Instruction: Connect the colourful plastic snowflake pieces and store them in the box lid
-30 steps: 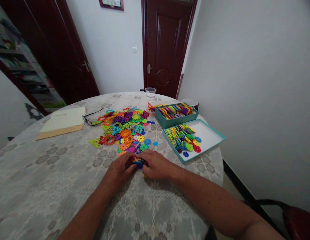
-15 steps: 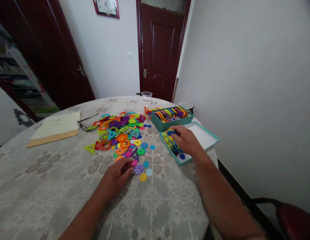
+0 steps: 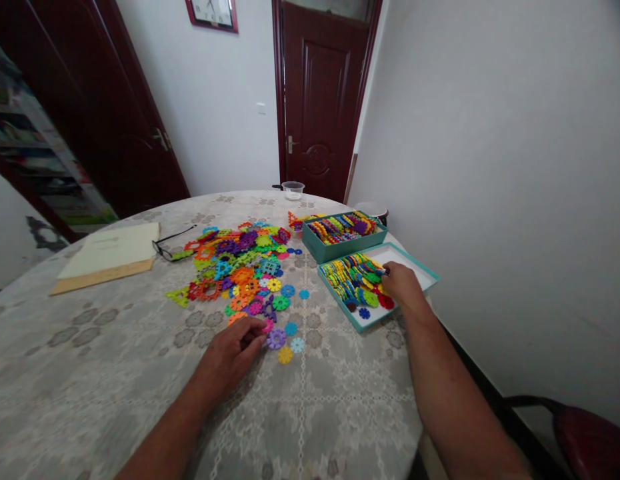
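My left hand [image 3: 233,351] lies palm down on the lace tablecloth with its fingers bent. Its fingertips rest on a pink plastic disc [image 3: 268,325], beside a purple disc [image 3: 277,339], a yellow disc [image 3: 285,355] and two blue ones. My right hand [image 3: 401,283] reaches into the shallow teal tray [image 3: 424,271]. Its fingers curl down at the right end of a row of stacked coloured discs [image 3: 350,277], and what they hold is hidden. A big pile of loose coloured pieces [image 3: 240,263] lies beyond my left hand.
A deeper teal box [image 3: 340,247] full of discs stands behind the tray. A book [image 3: 110,250] and glasses [image 3: 173,248] lie at the left, and a clear cup [image 3: 293,191] stands at the far edge. A red chair [image 3: 587,433] is at the lower right.
Both hands were together on a small stack of discs. My right hand then swung right into the tray and now sits at the row's right end. My left hand stayed put.
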Tool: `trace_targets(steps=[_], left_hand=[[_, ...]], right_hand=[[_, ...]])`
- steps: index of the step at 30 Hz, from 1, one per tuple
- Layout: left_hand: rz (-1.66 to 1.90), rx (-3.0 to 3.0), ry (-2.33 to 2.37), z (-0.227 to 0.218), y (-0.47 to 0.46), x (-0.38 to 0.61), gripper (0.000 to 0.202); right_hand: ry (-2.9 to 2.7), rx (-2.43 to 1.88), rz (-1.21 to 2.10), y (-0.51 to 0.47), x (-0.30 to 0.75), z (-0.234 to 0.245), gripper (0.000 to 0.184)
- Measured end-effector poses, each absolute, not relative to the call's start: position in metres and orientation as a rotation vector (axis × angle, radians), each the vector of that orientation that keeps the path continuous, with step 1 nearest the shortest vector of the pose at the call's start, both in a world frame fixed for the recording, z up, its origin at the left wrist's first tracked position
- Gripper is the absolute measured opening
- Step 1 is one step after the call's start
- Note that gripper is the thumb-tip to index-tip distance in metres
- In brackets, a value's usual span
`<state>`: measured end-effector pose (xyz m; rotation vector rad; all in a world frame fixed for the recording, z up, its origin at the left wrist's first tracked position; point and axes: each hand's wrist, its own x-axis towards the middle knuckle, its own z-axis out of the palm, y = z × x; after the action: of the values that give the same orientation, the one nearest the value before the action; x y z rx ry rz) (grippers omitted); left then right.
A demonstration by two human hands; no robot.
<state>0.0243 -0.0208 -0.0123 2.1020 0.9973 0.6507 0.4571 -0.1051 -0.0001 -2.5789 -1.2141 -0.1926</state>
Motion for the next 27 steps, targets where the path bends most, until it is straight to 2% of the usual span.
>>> trace_targets(steps=[10, 14, 16, 22, 27], left_hand=[[0.657, 2.115, 1.039, -0.011, -0.021, 0.025, 0.034], [0.696, 2.155, 1.07, -0.01, -0.023, 0.025, 0.03], [0.828, 2.136, 1.143, -0.011, -0.024, 0.024, 0.028], [1.258, 1.959, 1.508, -0.018, -0.014, 0.02, 0.022], [1.27, 2.006, 1.511, -0.022, -0.009, 0.021, 0.018]], right_hand=[[-0.972, -2.249, -0.299, -0.11, 0.443, 0.013, 0.039], [-1.123, -1.92, -0.431, -0.108, 0.416, 0.024, 0.037], [-1.28, -1.746, -0.453, -0.108, 0.393, 0.025, 0.032], [-1.905, -1.354, -0.162, -0.106, 0.313, 0.018, 0.028], [-2.194, -1.468, 0.132, -0.105, 0.273, 0.008, 0.03]])
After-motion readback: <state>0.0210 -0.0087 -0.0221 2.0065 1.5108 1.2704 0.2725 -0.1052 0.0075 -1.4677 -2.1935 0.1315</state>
